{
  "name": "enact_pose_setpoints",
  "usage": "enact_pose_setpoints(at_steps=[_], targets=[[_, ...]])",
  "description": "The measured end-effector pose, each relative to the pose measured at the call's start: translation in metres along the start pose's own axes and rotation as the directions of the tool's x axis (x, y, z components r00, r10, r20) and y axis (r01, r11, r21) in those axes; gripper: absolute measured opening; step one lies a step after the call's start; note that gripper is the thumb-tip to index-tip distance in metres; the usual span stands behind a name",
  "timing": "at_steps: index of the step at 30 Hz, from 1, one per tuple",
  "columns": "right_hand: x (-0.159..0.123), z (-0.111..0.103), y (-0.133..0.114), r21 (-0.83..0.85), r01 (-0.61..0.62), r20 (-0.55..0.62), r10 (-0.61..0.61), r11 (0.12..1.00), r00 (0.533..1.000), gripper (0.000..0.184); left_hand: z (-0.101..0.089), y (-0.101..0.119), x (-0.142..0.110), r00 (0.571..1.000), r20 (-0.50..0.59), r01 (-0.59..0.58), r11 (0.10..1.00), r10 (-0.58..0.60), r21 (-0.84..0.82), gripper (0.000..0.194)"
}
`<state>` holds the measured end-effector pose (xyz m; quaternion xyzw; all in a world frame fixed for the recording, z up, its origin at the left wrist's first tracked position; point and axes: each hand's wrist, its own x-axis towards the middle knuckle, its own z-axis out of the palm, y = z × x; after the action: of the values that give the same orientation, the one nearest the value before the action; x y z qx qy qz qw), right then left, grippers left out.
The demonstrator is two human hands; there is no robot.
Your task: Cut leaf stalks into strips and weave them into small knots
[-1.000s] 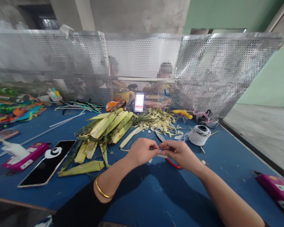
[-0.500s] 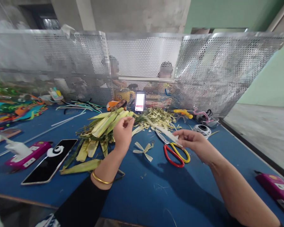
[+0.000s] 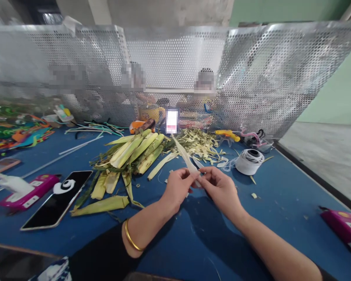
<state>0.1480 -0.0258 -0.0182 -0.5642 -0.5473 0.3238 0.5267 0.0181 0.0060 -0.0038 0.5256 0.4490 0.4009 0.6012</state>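
A pale strip of corn husk [image 3: 183, 153] points up and away from my fingertips over the middle of the table. My left hand [image 3: 177, 189] pinches its near end, and my right hand [image 3: 220, 191] pinches the same end from the other side, the fingertips meeting. Beyond my left hand lies a heap of green-yellow corn husks [image 3: 134, 152], with one loose husk [image 3: 102, 206] nearer me. A scissor blade [image 3: 198, 163] shows just past my right fingers; the handles are hidden. The small husk bow is also hidden by my hands.
White thread on a spool [image 3: 249, 162] stands right of my right hand. Husk scraps [image 3: 197, 144] pile up before a lit phone [image 3: 172, 121] and a perforated metal screen [image 3: 175, 58]. At left lie a dark phone [image 3: 57, 203] and a purple power strip [image 3: 38, 191]. People sit behind the screen.
My left hand has moved right, from beside the husk heap to the strip. My right hand has brought the strip left and nearer; both hands now grip it. The view has tilted down slightly.
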Motion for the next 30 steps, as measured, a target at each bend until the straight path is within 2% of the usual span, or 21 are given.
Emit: enact_pose_setpoints(at_steps=[3, 7, 13, 16, 18, 20, 23, 26, 30], targets=[[0.002, -0.005, -0.003, 0.106, -0.053, 0.069, 0.045, 0.993, 0.997, 0.038, -0.006, 0.004, 0.003, 0.999, 0.035, -0.018, 1.0, 0.017, 0.025, 0.024], [0.003, -0.008, -0.008, 0.126, -0.066, 0.105, 0.053, 0.99, 0.993, 0.035, -0.009, 0.006, 0.004, 0.999, 0.033, -0.011, 1.0, 0.011, 0.0, 0.026], [-0.002, -0.004, -0.007, 0.069, 0.019, 0.037, -0.021, 0.997, 0.999, 0.029, -0.007, 0.005, 0.003, 0.998, 0.059, 0.029, 0.997, -0.024, -0.07, 0.028], [-0.001, -0.009, -0.005, -0.048, 0.141, 0.003, -0.141, 0.989, 0.99, 0.023, -0.009, 0.005, 0.005, 0.998, 0.047, 0.045, 0.994, -0.04, -0.101, 0.031], [0.001, -0.015, -0.005, -0.153, 0.316, -0.009, -0.321, 0.936, 0.947, 0.02, -0.01, 0.006, 0.005, 0.996, 0.053, 0.079, 0.987, -0.072, -0.139, 0.033], [0.003, -0.019, -0.005, -0.25, 0.494, 0.045, -0.5, 0.833, 0.865, 0.016, -0.011, 0.007, 0.004, 0.993, 0.072, 0.109, 0.98, -0.098, -0.169, 0.035], [0.005, -0.021, -0.006, -0.323, 0.64, 0.153, -0.628, 0.697, 0.763, 0.014, -0.011, 0.007, 0.002, 0.985, 0.12, 0.147, 0.971, -0.126, -0.19, 0.037], [0.004, -0.019, -0.005, -0.36, 0.676, 0.184, -0.661, 0.644, 0.728, 0.012, -0.011, 0.008, 0.001, 0.979, 0.147, 0.172, 0.963, -0.143, -0.209, 0.039], [0.002, -0.017, -0.004, -0.403, 0.653, 0.158, -0.655, 0.641, 0.739, 0.014, -0.011, 0.009, 0.0, 0.975, 0.163, 0.188, 0.956, -0.152, -0.228, 0.038]])
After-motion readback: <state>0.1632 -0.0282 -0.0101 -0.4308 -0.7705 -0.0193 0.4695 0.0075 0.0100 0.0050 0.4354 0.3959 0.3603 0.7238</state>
